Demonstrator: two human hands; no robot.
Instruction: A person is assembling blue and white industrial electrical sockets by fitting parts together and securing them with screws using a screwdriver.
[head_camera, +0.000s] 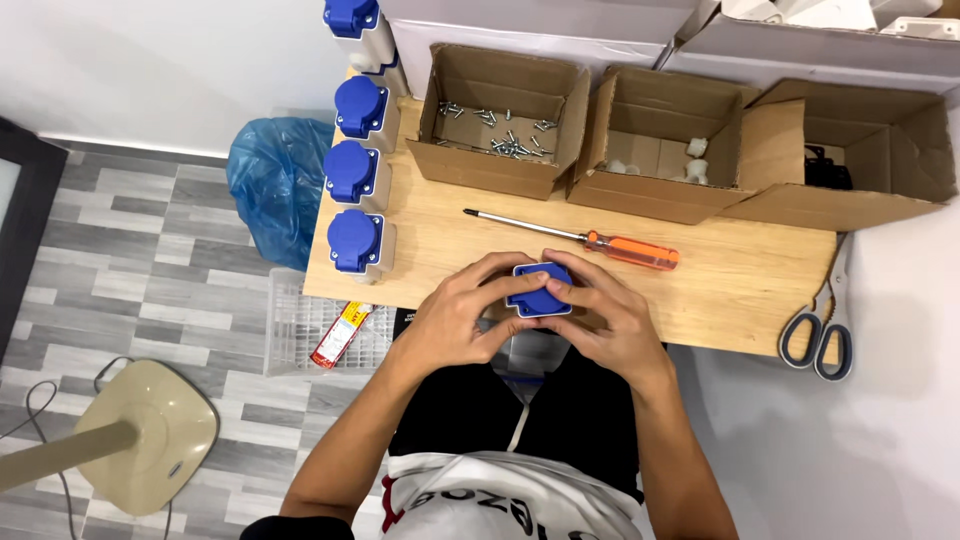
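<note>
A blue-lidded socket unit (540, 292) is gripped from both sides, just above the near edge of the wooden table (700, 290). The fingers (500, 268) of the left hand (455, 318) are curled over its top-left corner, and those of the right hand (605, 320) are wrapped round its right side, thumbs pressed in beneath. Both sets of fingers are closed on the piece, so it is braced between the palms, blue cap facing up, its grey body mostly hidden below.

Just beyond the hands, an orange-handled screwdriver (575, 238) is laid slantwise on the table, handle toward the right hand, within easy reach and touching nothing. Along the left edge a row of finished-looking blue-capped sockets (357, 170) is lined up, clear of the working area. At the back, three open cardboard boxes are set side by side: one with loose screws (495, 125), one with small white parts (690, 160), one with something dark (825, 168) that cannot be made out. Scissors (822, 330) are left off the table's right end. Nothing is placed between the hands and the screwdriver; only the box walls must be reached over.
</note>
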